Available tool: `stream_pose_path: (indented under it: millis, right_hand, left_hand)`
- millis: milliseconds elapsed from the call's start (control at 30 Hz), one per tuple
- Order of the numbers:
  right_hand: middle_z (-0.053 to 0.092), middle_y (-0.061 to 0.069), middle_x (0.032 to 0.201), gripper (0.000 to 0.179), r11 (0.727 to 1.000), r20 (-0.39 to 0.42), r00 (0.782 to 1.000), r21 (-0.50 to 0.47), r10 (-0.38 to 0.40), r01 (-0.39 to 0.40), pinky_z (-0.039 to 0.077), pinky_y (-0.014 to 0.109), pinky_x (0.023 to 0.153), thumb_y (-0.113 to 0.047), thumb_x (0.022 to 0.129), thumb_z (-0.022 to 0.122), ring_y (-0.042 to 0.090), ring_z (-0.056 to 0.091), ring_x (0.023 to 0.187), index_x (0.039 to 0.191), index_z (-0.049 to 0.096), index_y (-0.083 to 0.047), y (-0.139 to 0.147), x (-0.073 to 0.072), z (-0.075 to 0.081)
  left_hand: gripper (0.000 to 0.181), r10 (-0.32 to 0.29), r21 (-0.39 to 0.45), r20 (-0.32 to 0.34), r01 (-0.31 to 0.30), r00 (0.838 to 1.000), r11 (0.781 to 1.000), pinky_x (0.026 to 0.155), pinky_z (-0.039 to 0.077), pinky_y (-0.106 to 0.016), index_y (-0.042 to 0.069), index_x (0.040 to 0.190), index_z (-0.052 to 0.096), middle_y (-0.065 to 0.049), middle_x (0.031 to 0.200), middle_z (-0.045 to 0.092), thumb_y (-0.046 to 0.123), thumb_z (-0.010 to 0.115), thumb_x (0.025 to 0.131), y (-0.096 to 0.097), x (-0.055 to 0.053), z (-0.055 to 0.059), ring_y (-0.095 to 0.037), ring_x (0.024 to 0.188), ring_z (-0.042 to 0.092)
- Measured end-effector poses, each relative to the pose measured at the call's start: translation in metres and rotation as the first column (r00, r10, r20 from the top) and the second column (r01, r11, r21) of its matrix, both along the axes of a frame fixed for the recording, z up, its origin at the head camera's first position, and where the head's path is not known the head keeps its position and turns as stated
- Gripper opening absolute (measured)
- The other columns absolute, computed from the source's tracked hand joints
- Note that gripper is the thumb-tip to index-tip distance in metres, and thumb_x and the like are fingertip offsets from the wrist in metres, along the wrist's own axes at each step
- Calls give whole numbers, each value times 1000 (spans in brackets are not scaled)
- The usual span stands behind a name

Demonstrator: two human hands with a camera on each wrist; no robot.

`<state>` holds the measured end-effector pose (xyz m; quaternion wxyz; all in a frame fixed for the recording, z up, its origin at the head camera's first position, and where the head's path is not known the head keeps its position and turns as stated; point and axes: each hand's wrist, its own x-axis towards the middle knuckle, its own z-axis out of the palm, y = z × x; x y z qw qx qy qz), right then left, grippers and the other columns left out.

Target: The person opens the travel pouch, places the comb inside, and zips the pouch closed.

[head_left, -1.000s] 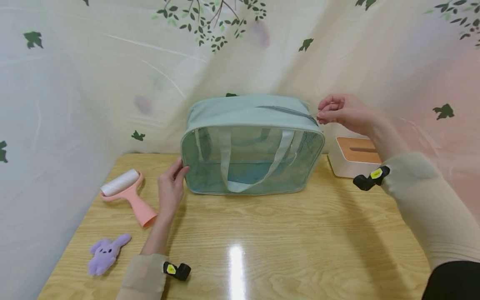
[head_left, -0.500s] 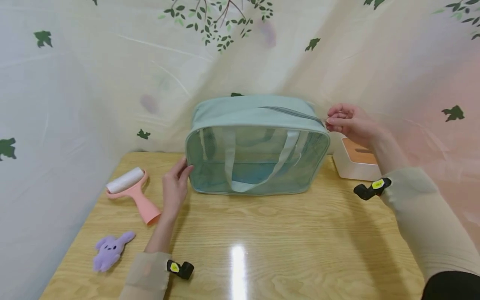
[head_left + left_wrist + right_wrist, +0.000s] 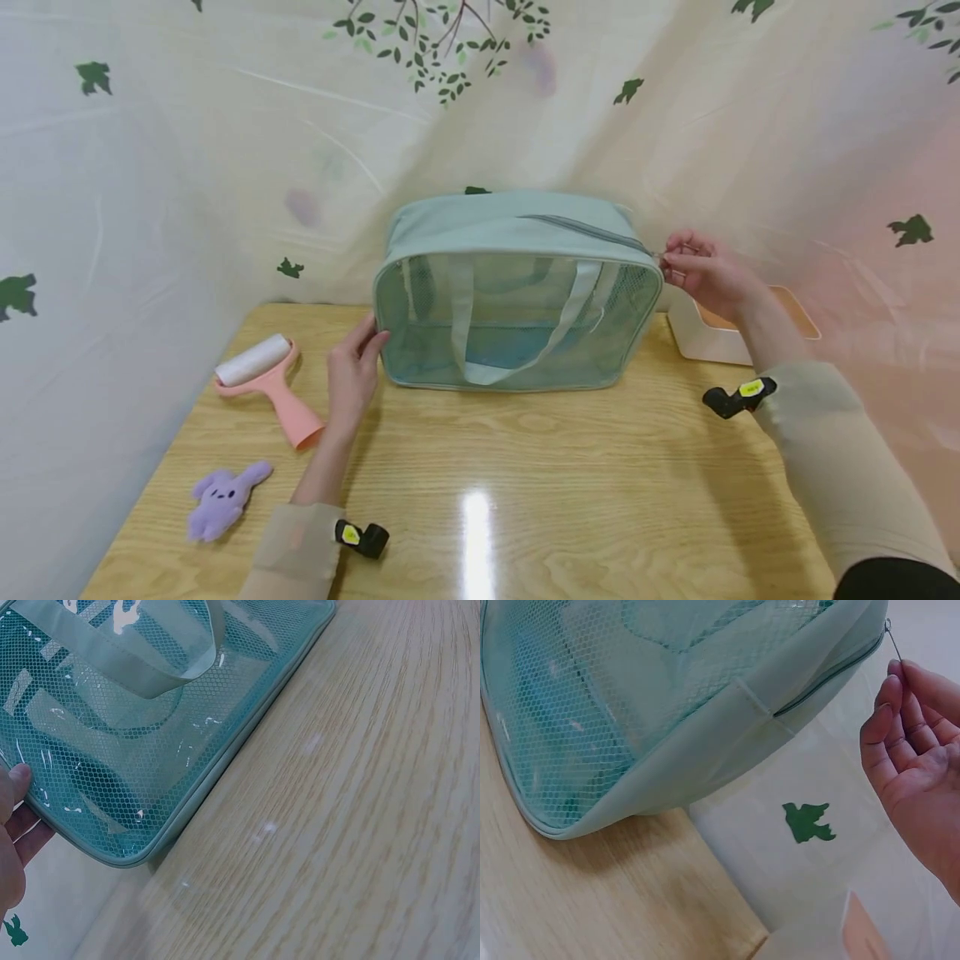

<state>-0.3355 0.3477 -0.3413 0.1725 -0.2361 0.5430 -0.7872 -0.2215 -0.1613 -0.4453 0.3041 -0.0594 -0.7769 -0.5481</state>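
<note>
A pale green mesh bag (image 3: 525, 346) with a clear front and a hanging strap handle (image 3: 491, 373) stands upright on the table. My left hand (image 3: 354, 371) holds its left side edge, thumb in front and fingers behind; the left wrist view shows the thumb (image 3: 20, 780) against the clear panel. At the top right corner my right hand (image 3: 708, 271) pinches the zipper pull (image 3: 897, 646) between thumb and forefinger, its other fingers loosely bent. The dark grey zipper (image 3: 585, 229) runs along the top to that corner.
A pink lint roller (image 3: 273, 387) and a small purple plush toy (image 3: 220, 502) lie on the left of the wooden table (image 3: 570, 467). Behind my right wrist stands a white tissue box (image 3: 705, 337) with a wooden lid. A printed cloth (image 3: 225, 167) hangs close behind the bag.
My right hand has moved downward at the bag's top right corner with the zipper pull. My left hand keeps its hold on the left edge. The head view has shifted slightly.
</note>
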Motion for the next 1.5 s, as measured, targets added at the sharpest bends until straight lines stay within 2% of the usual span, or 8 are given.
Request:
stream_pose_path:
  millis: [500,733,933,1000,1067,1233,1300,1500]
  right_hand:
    - [70,6,97,44,985,12,1000,-173,13,-10,51,29,78,9,107,23,19,65,88,104,64,-4,-2,8,-36]
    - [68,7,93,35,965,51,998,-262,26,-12,50,30,74,7,108,30,21,61,82,103,63,-2,1,13,-54]
    - [70,6,99,39,953,72,996,-302,49,-25,51,31,82,5,109,25,20,63,90,105,62,-4,0,16,-67]
    - [70,4,99,41,955,74,997,-295,22,0,51,31,82,5,109,24,20,63,90,103,63,-5,-2,17,-70]
    - [70,4,99,42,954,75,997,-299,15,8,51,31,82,5,109,23,19,64,90,103,63,-5,-4,17,-72]
    - [70,4,100,43,949,101,994,-315,42,-8,49,31,83,4,109,21,20,65,92,102,63,-5,-3,18,-80]
    - [70,2,101,45,957,98,995,-289,29,1,49,30,83,3,109,22,19,64,93,102,65,-7,-2,19,-84]
    - [69,1,100,51,969,69,997,-249,28,-10,49,28,82,4,109,17,17,63,91,103,66,-9,1,21,-96]
  left_hand:
    - [32,-12,14,15,12,1000,1000,78,48,-2,7,130,72,-17,121,75,7,67,99,2,-1,-1,12,93,61]
    - [32,-17,15,22,17,1000,1000,80,49,-3,7,130,72,-17,122,75,6,67,98,5,-1,0,12,95,62]
    - [34,-19,15,42,18,999,1000,83,48,-2,9,133,70,-15,126,73,8,65,100,6,-2,1,-15,107,70]
    - [33,-16,12,45,16,999,1000,82,48,-2,9,133,70,-15,125,74,9,65,100,6,-2,1,-23,107,70]
    - [33,-11,10,46,11,999,1000,82,48,-2,9,132,71,-15,124,74,8,66,100,5,-2,2,-19,105,71]
    - [33,-11,16,47,10,999,1000,81,48,-2,8,131,71,-16,123,75,7,67,99,5,-2,0,10,99,63]
    - [33,-14,19,47,13,999,1000,81,48,-2,8,131,71,-16,123,75,8,67,99,5,-2,-1,12,98,61]
    - [33,-14,17,53,13,999,1000,82,48,-2,9,132,71,-14,124,74,9,66,99,5,-1,-1,-13,106,69]
